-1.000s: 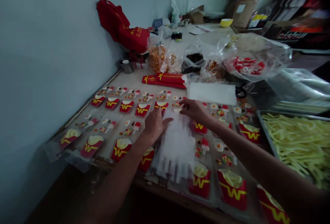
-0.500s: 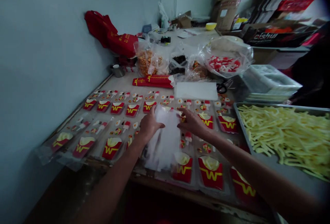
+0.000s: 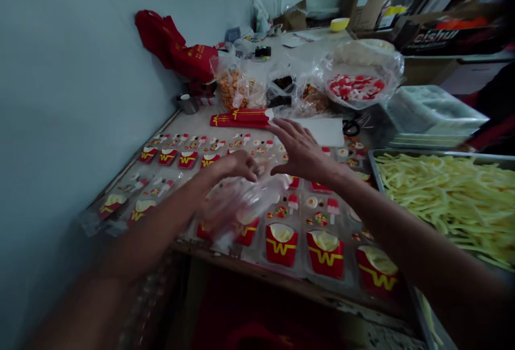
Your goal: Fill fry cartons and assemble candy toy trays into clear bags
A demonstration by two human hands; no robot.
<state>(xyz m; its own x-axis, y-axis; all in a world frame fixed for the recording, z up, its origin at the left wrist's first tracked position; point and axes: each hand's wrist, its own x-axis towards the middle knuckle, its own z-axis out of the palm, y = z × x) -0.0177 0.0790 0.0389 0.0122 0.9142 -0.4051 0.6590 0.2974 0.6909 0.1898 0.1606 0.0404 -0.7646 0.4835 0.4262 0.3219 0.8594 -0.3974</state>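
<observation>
A clear plastic bag [image 3: 241,199], smeared by motion, trails below my left hand [image 3: 237,166], whose fingers are curled closed on its upper part. What is inside the bag is too blurred to make out. My right hand [image 3: 300,148] hovers to the right with fingers spread and thumb apart, in front of a white sheet stack [image 3: 328,130]. Under and around both hands lie rows of clear blister packs [image 3: 281,245], each with a red fries carton marked with a yellow W and small toy-like foods above it.
A metal tray [image 3: 376,173] heaped with pale fries [image 3: 446,199] stands at right. Behind are flat red cartons [image 3: 241,118], bags of small pieces [image 3: 231,87], a bag of red-and-white pieces [image 3: 356,88], stacked clear trays [image 3: 436,114] and a metal cup [image 3: 188,104]. A wall borders the left.
My hands drew from opposite sides of the whitish plastic; the left now pulls it at a tilt, blurred. My right hand has lifted off, fingers spreading. The view shifted slightly.
</observation>
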